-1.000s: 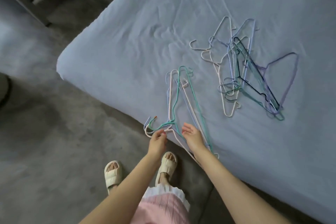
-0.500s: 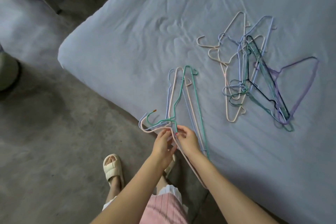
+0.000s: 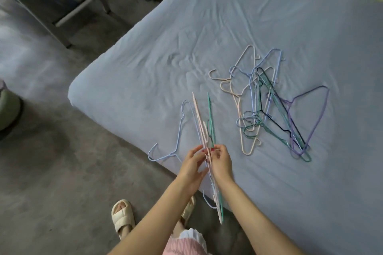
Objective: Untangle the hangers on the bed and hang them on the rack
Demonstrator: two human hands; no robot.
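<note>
Since half a second ago I have raised the small bundle of hangers (image 3: 207, 130) from lying flat at the bed (image 3: 145, 51) edge to standing on edge between my hands, and one pale blue hanger (image 3: 178, 130) now lies apart from it on the sheet, just to the bundle's left with its hook over the mattress edge. My left hand (image 3: 193, 164) and right hand (image 3: 220, 162) are pressed close together, fingertips pinching the pink and green wires where the shoulders meet the necks; neither hand is spread. The bundle's long axis runs away from me, from below my wrists up over the bed edge, so both hands sit near its middle. Taking the bundle as my reference, the tangled pile (image 3: 273, 105) of cream, blue, green, dark and purple hangers lies to its right and a little farther onto the bed, well apart from it, with most long sides running roughly parallel to the bundle. My right hand is the nearer to that pile. No rack can be identified with certainty; a metal frame (image 3: 83, 9) stands on the floor beyond the bed's far left corner. I find no brand, label or legible writing on any hanger or on the sheet. My judgement: the held set is nearly sorted, the pile untouched.
</note>
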